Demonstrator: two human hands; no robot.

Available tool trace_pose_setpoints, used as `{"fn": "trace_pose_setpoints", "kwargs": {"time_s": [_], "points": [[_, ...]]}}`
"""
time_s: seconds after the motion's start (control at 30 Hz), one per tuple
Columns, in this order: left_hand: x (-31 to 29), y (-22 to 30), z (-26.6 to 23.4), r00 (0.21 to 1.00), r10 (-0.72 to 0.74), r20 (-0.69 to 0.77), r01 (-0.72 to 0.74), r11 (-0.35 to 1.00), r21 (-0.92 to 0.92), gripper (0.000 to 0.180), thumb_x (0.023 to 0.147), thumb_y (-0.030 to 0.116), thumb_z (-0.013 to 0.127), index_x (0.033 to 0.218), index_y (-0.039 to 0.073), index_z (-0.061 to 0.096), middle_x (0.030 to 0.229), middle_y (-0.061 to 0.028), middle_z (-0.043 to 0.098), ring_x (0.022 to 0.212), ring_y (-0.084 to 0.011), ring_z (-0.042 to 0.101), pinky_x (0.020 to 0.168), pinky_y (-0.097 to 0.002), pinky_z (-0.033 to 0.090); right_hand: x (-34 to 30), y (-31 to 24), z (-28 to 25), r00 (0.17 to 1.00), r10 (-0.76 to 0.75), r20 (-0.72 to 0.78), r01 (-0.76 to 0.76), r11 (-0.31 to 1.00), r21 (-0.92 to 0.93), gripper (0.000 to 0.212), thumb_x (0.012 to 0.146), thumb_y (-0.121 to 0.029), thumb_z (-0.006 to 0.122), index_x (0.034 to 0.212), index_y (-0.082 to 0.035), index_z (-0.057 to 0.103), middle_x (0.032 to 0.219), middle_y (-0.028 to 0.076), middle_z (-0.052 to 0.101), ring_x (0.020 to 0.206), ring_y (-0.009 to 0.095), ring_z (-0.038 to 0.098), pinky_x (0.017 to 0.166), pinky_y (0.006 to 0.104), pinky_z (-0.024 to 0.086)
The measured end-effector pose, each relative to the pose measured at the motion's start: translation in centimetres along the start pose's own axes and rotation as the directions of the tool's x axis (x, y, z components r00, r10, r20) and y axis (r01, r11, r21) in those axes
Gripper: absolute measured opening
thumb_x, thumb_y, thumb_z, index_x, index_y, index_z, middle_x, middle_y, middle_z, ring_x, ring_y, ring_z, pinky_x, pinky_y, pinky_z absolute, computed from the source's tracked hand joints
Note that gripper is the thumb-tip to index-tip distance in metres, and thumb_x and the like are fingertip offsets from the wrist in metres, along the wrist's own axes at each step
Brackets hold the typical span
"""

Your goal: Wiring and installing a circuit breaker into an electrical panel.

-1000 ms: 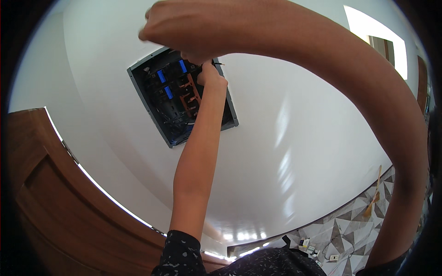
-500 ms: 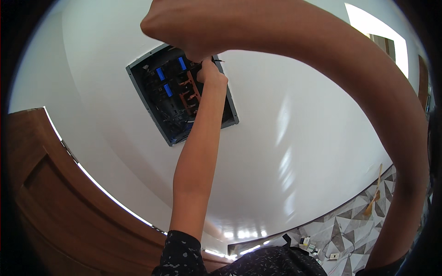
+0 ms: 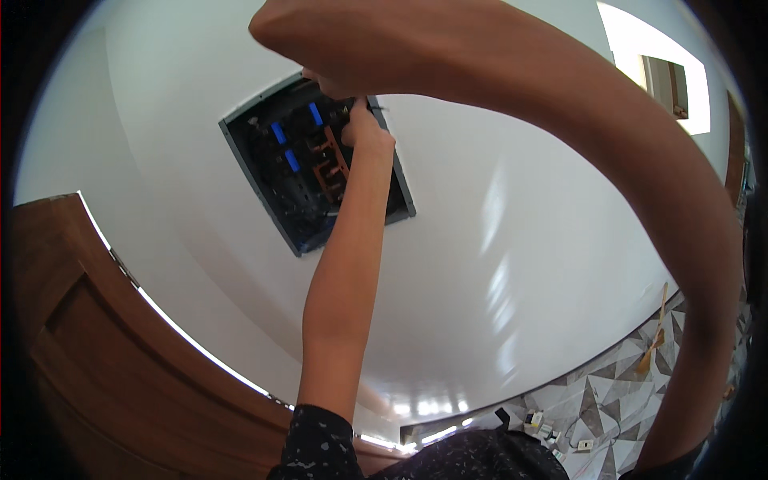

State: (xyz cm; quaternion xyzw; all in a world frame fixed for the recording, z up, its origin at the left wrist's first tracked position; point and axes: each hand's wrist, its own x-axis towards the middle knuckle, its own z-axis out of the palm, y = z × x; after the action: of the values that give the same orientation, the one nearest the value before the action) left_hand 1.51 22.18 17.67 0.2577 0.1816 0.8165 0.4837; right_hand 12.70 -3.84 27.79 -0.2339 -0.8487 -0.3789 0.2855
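A dark electrical panel box (image 3: pixel 258 187) with a grey metal frame is set into the white wall in front of me. Inside it are breakers with blue parts (image 3: pixel 292 160), copper-coloured busbars (image 3: pixel 333 152) and loose dark wires near the bottom. My left hand (image 3: pixel 366 130) reaches into its upper right part with curled fingers; what they grip is hidden. A thin dark wire end (image 3: pixel 382 108) pokes out beside that hand. My right hand (image 3: pixel 316 40) bends over from above, closed at the box's top edge, and its wrist covers what its fingers hold.
A brown panelled wooden door (image 3: pixel 152 376) stands at the lower left. On the patterned tile floor (image 3: pixel 596 396) at the lower right lie a broom (image 3: pixel 654 348) and several small pale items, one a whitish outlet-like block (image 3: pixel 585 445). Bright light enters through an opening (image 3: pixel 698 96) at the upper right.
My right hand has shifted slightly down and right, and its fingertips now show at the box's top edge. My left hand stays in nearly the same place.
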Motion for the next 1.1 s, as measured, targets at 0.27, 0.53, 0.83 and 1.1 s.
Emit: {"fn": "trace_pose_setpoints", "kwargs": {"time_s": [0.27, 0.53, 0.83, 1.1], "points": [[2.5, -0.4, -1.8, 0.99, -0.033, 0.136, 0.042, 0.997, -0.061, 0.058, 0.084, 0.026, 0.081, 0.118, -0.014, 0.055, 0.113, -0.0168, 0.068, 0.094, -0.0291, 0.069, 0.081, -0.0425, 0.057, -11.2, 2.6, -0.4, 0.805, 0.204, -0.557, -0.279, 0.959, -0.052, 0.025, 0.075, -0.01, 0.083, 0.088, 0.0, 0.064, 0.076, 0.008, 0.06, 0.068, 0.02, 0.063, 0.058, 0.0278, 0.049], [0.5, 1.3, -2.9, 0.983, -0.072, 0.169, 0.056, 0.994, 0.096, 0.036, 0.092, 0.024, 0.07, 0.115, -0.002, 0.064, 0.106, -0.0104, 0.069, 0.091, -0.0256, 0.067, 0.078, -0.0371, 0.054, -29.5, -2.9, 5.8, 0.349, 0.753, -0.558, -0.695, 0.607, 0.385, 0.028, 0.08, -0.013, 0.079, 0.097, -0.001, 0.061, 0.086, 0.011, 0.055, 0.081, 0.018, 0.054, 0.072, 0.0288, 0.042], [-3.5, 5.1, -6.6, 0.916, -0.162, 0.366, 0.057, 0.958, 0.28, 0.039, 0.097, 0.025, 0.051, 0.124, -0.001, 0.06, 0.127, -0.0152, 0.061, 0.133, -0.0266, 0.042, 0.113, -0.0411, 0.028, -37.6, -6.4, 13.5, 0.036, 0.959, -0.28, -0.531, 0.256, 0.807, 0.047, 0.08, -0.039, 0.082, 0.098, -0.002, 0.061, 0.081, 0.006, 0.046, 0.051, 0.007, 0.045, 0.039, 0.0194, 0.032], [-7.9, 16.1, -1.1, 0.522, 0.059, 0.851, -0.851, -0.028, 0.524, 0.026, 0.094, 0.01, 0.057, 0.111, -0.004, 0.07, 0.096, -0.0146, 0.075, 0.095, -0.0231, 0.071, 0.088, -0.0335, 0.054, -40.1, -6.7, 15.6, 0.008, 0.985, -0.17, -0.49, 0.152, 0.858, 0.048, 0.08, -0.044, 0.079, 0.095, -0.004, 0.058, 0.08, 0.007, 0.046, 0.054, 0.008, 0.047, 0.035, 0.0179, 0.035]]}}
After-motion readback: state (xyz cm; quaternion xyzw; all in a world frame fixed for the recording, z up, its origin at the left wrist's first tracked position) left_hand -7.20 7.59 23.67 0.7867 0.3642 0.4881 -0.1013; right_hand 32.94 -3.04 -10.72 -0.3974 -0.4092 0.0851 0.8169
